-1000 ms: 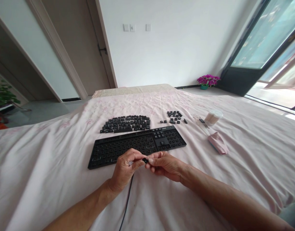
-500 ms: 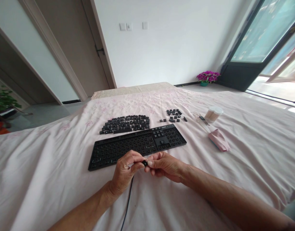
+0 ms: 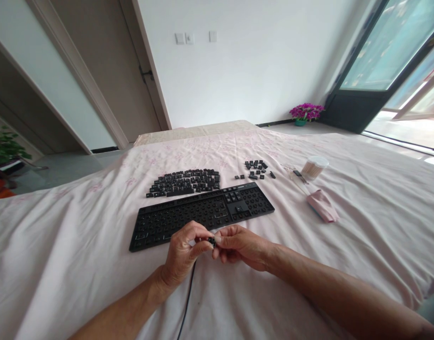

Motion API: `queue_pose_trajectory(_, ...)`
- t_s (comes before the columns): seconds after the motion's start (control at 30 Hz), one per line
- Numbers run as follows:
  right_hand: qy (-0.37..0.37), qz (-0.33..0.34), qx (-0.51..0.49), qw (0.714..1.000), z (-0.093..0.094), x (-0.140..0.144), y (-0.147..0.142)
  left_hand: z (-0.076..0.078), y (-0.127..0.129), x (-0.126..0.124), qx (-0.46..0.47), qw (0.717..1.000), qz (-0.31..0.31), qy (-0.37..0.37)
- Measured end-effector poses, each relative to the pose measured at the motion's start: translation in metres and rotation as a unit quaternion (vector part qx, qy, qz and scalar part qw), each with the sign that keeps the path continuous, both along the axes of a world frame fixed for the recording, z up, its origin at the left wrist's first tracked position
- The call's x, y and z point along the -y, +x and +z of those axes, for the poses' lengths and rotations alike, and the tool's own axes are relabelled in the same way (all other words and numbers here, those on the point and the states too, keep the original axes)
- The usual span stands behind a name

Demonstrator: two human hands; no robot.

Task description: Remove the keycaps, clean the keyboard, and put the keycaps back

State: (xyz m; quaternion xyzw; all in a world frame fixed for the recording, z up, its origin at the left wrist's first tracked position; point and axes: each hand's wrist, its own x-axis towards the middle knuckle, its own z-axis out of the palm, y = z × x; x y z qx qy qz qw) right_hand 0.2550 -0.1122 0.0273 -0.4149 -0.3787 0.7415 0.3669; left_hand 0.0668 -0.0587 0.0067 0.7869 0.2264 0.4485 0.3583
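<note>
Between my two hands is a small black keycap (image 3: 212,241), its hollow underside partly showing. My left hand (image 3: 186,248) pinches it from the left with thumb and fingers. From the other side, my right hand (image 3: 240,246) also closes on it at the fingertips. Just beyond the hands lies a black keyboard (image 3: 181,222) with most of its keys off; a few caps stay on its right part. Its cable (image 3: 189,295) runs toward me under my left hand. Behind the keyboard sit loose keycaps (image 3: 188,182) in rows, and a smaller scattered group (image 3: 255,169) farther right.
A tub of cotton swabs (image 3: 315,167) stands to the right, near a pink cloth (image 3: 323,206) and a small tool with a dark part (image 3: 299,175). Everything rests on a wrinkled pale pink sheet (image 3: 96,264). Purple flowers (image 3: 306,112) stand by the wall.
The keycap has been turned between my fingers, so its hollow side shows instead of a smooth face. Both hands stay almost in place. The keyboard and loose keycaps have not moved.
</note>
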Motion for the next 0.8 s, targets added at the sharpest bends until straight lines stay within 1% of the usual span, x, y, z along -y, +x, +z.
queue_pose_trajectory(0.1,-0.005,0.001,-0.013,1.0,0.0006,0.0006,-0.001,0.0004,0.0,-0.0001,0.0,1.0,0.008,0.004)
queue_pose_trajectory(0.37,0.006,0.011,-0.003,1.0,0.0017,0.0006,-0.001,0.0016,0.0002,-0.0006,-0.017,0.999,0.02,0.018)
queue_pose_trajectory(0.53,0.002,0.005,0.012,1.0,0.0052,0.0019,-0.0021,0.0014,-0.0005,-0.0005,-0.016,1.0,0.014,0.014)
queue_pose_trajectory(0.67,0.004,0.0,0.005,1.0,0.0024,0.0019,-0.0015,0.0007,-0.0012,-0.0001,-0.027,0.999,0.012,0.013)
queue_pose_trajectory(0.8,0.024,-0.013,-0.002,1.0,-0.0016,0.001,-0.0015,0.0019,-0.0013,0.0019,-0.044,0.998,0.009,0.034)
